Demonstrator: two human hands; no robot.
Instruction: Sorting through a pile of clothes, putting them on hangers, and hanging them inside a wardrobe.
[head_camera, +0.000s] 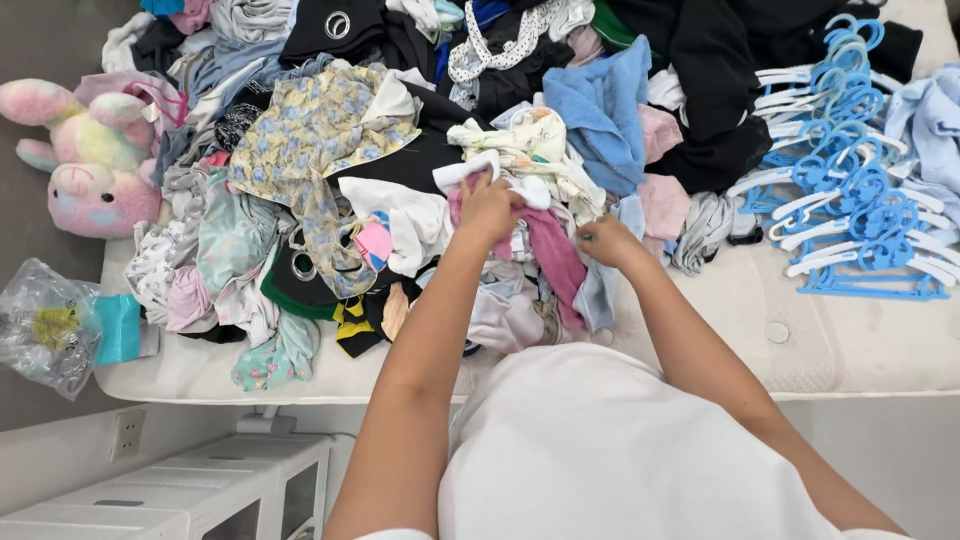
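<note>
1 head camera looks steeply down, close over a clothes-heaped mattress (800, 350).

Matt cloth garments (400, 180), glossy plastic hangers (850, 190).

I see the clothes pile (400, 150) heaped on the mattress (800, 340), hangers (850, 180) stacked to its right, a plush toy (90, 160) at its left, a plastic bag (45, 325) before the toy.

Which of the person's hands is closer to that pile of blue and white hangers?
The right hand. It sits on the clothes pile, with the hangers off to its right; the left hand is farther away, gripping a pink garment.
</note>
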